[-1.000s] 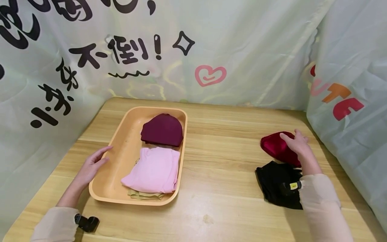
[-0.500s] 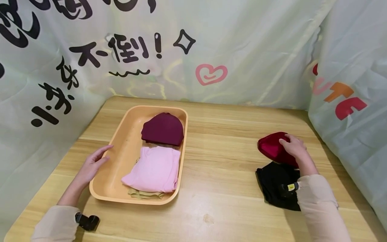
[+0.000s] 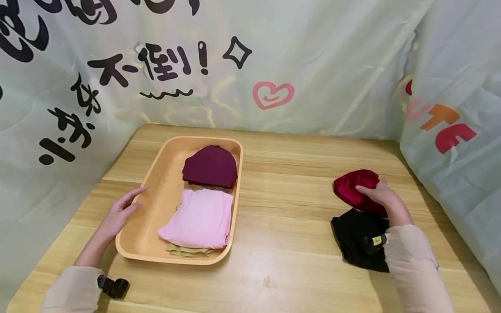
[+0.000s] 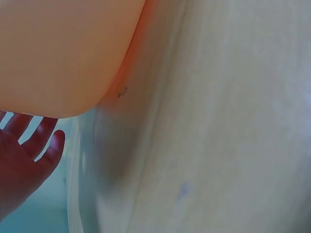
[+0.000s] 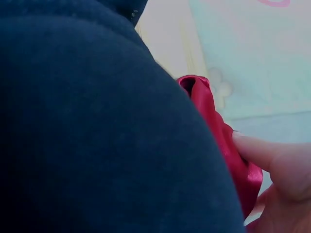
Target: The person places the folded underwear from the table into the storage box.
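My left hand (image 3: pixel 121 215) rests at the left side of a light orange tray (image 3: pixel 150 213), its fingers extended and touching the rim. In the left wrist view the fingers spread against the tray's outer edge. On the right of the table, my right hand (image 3: pixel 385 195) pinches a shiny red folded cloth (image 3: pixel 350 187), thumb on top and the other fingers mostly hidden behind it. A black folded cloth (image 3: pixel 358 239) lies just in front, partly under the wrist. It fills much of the right wrist view, where the thumb presses the red cloth (image 5: pixel 209 107).
Inside the tray lie a dark maroon folded cloth (image 3: pixel 211 167), a pink folded cloth (image 3: pixel 201 219) and a khaki cloth (image 3: pixel 188 252) beneath the pink one. A wooden table (image 3: pixel 285 217) carries everything. Printed curtains (image 3: pixel 321 65) enclose the back and sides.
My right hand has moved slightly left and closed its thumb and fingers on the red cloth, whose surface is now bunched. The left hand and tray stay in place.
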Motion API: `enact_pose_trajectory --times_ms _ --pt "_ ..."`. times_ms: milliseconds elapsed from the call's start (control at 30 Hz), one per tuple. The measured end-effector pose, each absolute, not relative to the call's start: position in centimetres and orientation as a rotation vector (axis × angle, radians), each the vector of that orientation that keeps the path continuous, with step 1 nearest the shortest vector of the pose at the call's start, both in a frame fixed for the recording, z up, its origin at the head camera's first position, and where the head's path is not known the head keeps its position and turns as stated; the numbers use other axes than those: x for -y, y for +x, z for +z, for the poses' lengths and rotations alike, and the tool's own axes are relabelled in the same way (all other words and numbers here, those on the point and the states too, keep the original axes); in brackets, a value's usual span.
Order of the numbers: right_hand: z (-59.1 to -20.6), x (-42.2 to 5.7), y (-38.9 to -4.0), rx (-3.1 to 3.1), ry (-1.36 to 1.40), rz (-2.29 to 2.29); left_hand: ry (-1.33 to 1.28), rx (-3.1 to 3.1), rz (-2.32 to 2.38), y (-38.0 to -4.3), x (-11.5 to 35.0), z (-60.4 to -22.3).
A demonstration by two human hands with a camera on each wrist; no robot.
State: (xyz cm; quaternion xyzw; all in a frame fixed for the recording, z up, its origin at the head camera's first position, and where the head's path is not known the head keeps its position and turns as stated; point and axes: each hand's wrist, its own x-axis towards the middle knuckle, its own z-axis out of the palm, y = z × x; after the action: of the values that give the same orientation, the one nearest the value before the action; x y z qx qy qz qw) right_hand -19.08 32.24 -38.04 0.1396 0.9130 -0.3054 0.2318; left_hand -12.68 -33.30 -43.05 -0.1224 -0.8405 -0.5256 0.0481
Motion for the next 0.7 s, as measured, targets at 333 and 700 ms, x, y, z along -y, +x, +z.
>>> enact_pose_trajectory --times_ms 333,700 --pt "-38.02 -32.06 -19.16 -2.577 0.533 -0.824 -0.375 2.547 -1.605 -12.53 33.34 -43.06" --pt "-37.32 -32.04 -18.88 -2.539 0.476 -1.097 -0.374 2.556 -1.603 -12.59 33.44 -43.09"
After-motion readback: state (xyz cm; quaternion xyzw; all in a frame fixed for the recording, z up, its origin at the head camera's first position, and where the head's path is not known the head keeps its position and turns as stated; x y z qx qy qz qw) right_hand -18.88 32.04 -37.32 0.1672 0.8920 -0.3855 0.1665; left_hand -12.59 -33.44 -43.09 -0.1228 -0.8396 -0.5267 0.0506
